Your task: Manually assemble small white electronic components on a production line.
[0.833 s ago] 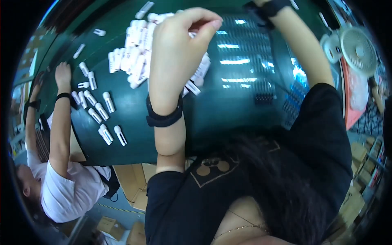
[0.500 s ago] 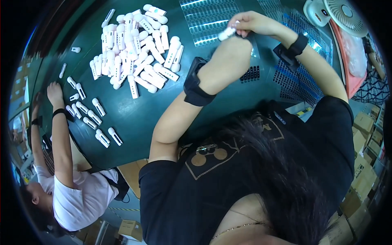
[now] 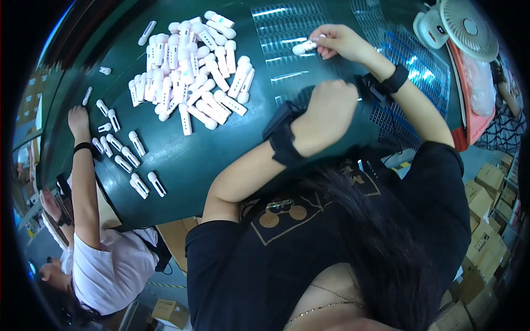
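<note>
My right hand point(image 3: 341, 41) is shut on a small white plastic device point(image 3: 303, 48), pressing it against a shiny sheet of labels point(image 3: 287, 25) on the dark green table point(image 3: 182, 160). Nearer to me, my left hand point(image 3: 327, 110) hovers over the table as a closed fist, and nothing shows in it. Both wrists carry black bands. A heap of several identical white devices point(image 3: 187, 71) lies to the left of my hands.
A co-worker in a white shirt point(image 3: 105, 270) sits at the left, one hand point(image 3: 77, 118) beside a row of white devices point(image 3: 130, 160). A small white fan point(image 3: 458, 25) and a red tray point(image 3: 470, 110) stand at right. More label sheets point(image 3: 411, 66) and cardboard boxes point(image 3: 488, 243) lie nearby.
My left hand, earlier raised near the heap and then meeting my right hand at the device, has drawn back toward me as a fist. My right hand keeps the device on the label sheet.
</note>
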A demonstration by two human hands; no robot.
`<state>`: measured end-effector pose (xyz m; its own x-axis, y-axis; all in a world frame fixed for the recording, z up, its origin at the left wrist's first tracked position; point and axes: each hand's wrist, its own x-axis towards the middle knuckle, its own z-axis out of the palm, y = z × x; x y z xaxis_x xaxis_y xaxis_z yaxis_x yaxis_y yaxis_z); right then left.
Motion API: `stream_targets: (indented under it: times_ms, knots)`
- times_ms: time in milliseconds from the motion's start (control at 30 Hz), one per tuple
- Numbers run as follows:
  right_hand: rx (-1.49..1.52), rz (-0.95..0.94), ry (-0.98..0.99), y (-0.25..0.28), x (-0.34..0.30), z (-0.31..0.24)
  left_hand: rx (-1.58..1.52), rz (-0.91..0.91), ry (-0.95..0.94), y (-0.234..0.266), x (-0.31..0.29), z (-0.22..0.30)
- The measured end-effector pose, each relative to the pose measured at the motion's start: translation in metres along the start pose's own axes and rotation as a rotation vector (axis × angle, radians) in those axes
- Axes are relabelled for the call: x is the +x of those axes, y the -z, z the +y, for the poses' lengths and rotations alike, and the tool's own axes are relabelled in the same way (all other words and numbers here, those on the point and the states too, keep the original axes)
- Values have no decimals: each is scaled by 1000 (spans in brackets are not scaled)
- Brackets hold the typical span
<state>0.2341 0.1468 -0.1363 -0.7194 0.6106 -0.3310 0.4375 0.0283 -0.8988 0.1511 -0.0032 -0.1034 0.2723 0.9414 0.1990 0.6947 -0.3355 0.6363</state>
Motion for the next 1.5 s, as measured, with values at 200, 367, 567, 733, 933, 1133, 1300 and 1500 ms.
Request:
stream_targets:
  times_ms: [200, 367, 567, 733, 933, 1133, 1300, 1500]
  knots:
    - [121, -13, 5, -2, -7, -15, -343, 143, -172, 79, -20, 43]
    - [314, 57, 144, -12, -22, -64, -521, 464, 110, 132, -19, 15]
    - [253, 97, 433, -33, -44, -133, -737, 620, 185, 154, -26, -5]
    - [-270, 326, 800, -43, -49, -158, -714, 659, 225, 161, -26, -8]
    - [-323, 336, 839, -49, -51, -166, -691, 690, 271, 163, -23, -11]
    - [-334, 348, 879, -53, -52, -171, -657, 715, 320, 164, -28, -4]
    - [-307, 355, 849, -57, -53, -175, -631, 736, 361, 165, -26, -1]
    - [-358, 342, 938, -57, -49, -174, -580, 772, 417, 167, -24, 3]
